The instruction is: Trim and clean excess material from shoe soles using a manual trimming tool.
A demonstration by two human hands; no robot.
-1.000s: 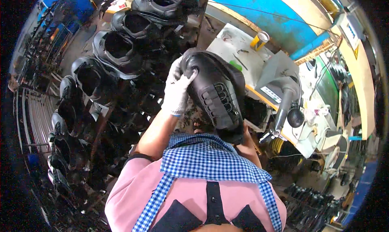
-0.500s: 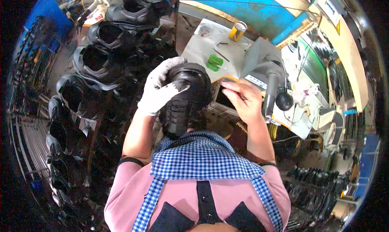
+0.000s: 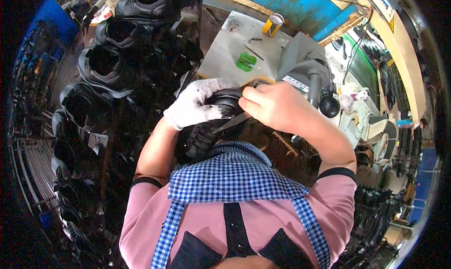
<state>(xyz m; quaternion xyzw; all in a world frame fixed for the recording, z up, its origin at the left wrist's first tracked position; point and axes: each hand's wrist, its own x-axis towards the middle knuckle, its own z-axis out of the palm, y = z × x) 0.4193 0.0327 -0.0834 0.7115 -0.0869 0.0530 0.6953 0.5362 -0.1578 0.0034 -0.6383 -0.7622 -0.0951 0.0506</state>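
A black shoe [image 3: 201, 139] with laces is held in front of my apron, toe pointing away from me. My left hand [image 3: 196, 103], in a white glove smudged dark at the thumb, is closed round its toe end. My bare right hand [image 3: 277, 105] is at the right side of the toe, its fingers bent and pinched together. From under those fingers a thin, pointed grey blade [image 3: 231, 123] slants down to the left across the shoe. Its handle is hidden by my hand, so the exact kind of tool does not show.
Black shoes [image 3: 104, 67] stand in rows on a rack at the left. Ahead is a white worktop [image 3: 225, 50] with a green object [image 3: 246, 61] and a yellow can [image 3: 273, 24]. A grey machine [image 3: 300, 57] with a black ball-ended part [image 3: 329, 106] stands at the right.
My right hand has come left from beside the shoe to its toe, and the pointed blade now shows beneath it. The shoe's toe has tilted, with my left hand still on it.
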